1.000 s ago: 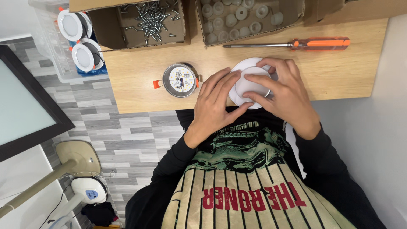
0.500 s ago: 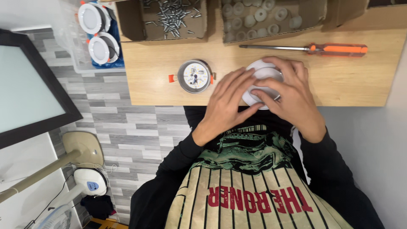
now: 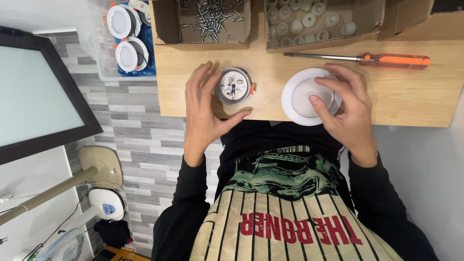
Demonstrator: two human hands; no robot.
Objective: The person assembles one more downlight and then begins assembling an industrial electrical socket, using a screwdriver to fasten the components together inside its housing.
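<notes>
A round white lamp cover [image 3: 302,99] lies flat on the wooden table [image 3: 415,96] near its front edge. My right hand [image 3: 345,108] rests on it, fingers spread over its right side and thumb on its middle. To the left sits a round metal lamp base [image 3: 233,86] with a circuit board showing and an orange clip on its side. My left hand [image 3: 205,113] curves around the base from the left, fingers and thumb apart, close to it without gripping it.
An orange-handled screwdriver [image 3: 382,59] lies behind the cover. A cardboard box of screws [image 3: 205,19] and a box of white round parts [image 3: 309,21] stand at the back. A clear bin of finished lamps [image 3: 123,38] sits at the left, beside a dark-framed panel [image 3: 38,96].
Both hands were closed together on the white cover. Now the cover lies on the table under my right hand, and my left hand has moved left to the metal base.
</notes>
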